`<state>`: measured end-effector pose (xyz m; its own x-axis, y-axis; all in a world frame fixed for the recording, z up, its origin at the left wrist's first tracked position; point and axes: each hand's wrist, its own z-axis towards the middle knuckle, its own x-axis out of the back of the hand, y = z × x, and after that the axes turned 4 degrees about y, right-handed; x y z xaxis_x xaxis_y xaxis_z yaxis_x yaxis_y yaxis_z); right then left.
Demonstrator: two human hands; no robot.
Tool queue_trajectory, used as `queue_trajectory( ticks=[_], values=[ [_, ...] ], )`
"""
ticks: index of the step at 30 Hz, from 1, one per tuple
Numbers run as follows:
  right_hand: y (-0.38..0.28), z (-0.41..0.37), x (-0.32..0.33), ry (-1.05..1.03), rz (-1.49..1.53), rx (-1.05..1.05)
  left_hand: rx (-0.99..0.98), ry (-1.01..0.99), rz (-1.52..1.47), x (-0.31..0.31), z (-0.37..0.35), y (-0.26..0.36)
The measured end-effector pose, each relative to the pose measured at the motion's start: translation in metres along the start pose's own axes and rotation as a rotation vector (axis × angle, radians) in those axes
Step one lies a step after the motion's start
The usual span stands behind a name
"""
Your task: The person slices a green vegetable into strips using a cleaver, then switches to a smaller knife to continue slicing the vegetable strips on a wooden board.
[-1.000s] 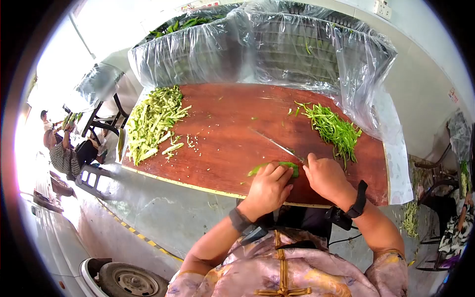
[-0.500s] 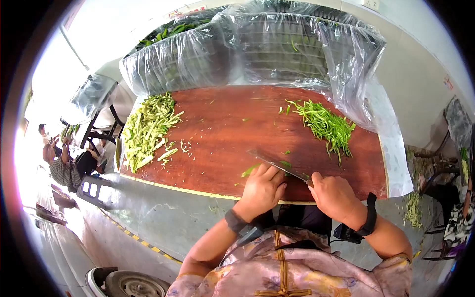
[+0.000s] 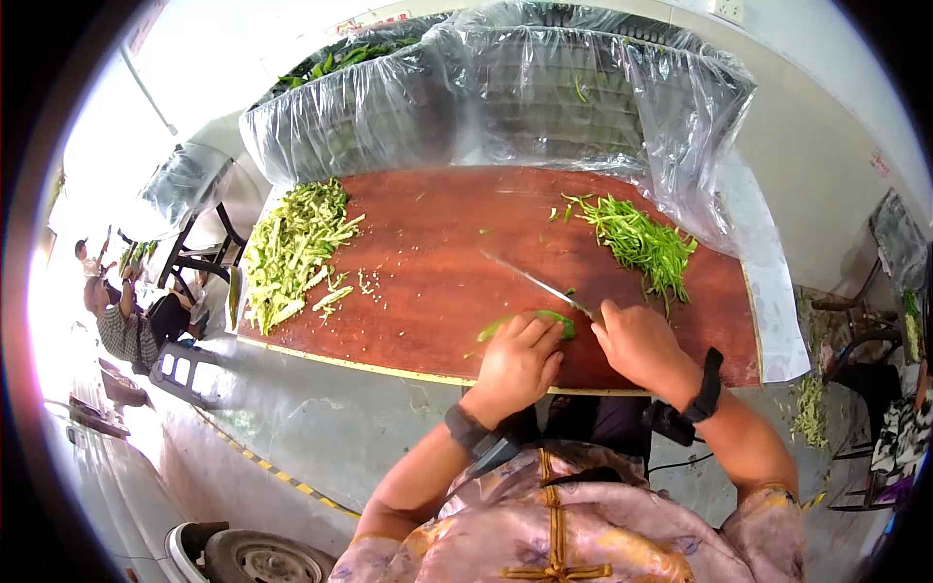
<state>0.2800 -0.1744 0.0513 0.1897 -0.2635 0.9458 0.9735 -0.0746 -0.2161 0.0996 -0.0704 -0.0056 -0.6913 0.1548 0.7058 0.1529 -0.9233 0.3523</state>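
A knife [image 3: 537,282] is held by its handle in my right hand [image 3: 643,347], its blade pointing up and left over the red-brown board [image 3: 457,233]. Flat on the board near the front edge, my left hand [image 3: 515,360] presses down a green pepper piece [image 3: 558,322], which shows on both sides of the fingers. The blade is a little beyond the pepper, apart from it. Thin green strips [image 3: 637,243] lie in a pile at the right. A larger pile of pale green pieces [image 3: 292,253] covers the board's left end.
Crates covered in clear plastic [image 3: 554,97] stand along the board's far edge, with green peppers [image 3: 345,60] at the back left. Two people [image 3: 136,325] are at the far left near a dark stool [image 3: 185,374]. A car wheel [image 3: 267,559] shows at the lower left.
The knife has moved up and away from my left fingers, uncovering more of the green pepper. My right hand has shifted slightly with it.
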Motion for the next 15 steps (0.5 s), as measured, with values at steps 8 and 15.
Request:
queue_trajectory(
  ticks=[8,15],
  values=[
    [-0.007,-0.045,0.02,-0.072,0.003,0.018,0.033,-0.064,0.043,0.003,0.0,0.004],
    [-0.012,-0.04,0.022,-0.18,-0.05,-0.043,0.012,-0.029,0.019,0.003,0.003,0.004]
  ],
)
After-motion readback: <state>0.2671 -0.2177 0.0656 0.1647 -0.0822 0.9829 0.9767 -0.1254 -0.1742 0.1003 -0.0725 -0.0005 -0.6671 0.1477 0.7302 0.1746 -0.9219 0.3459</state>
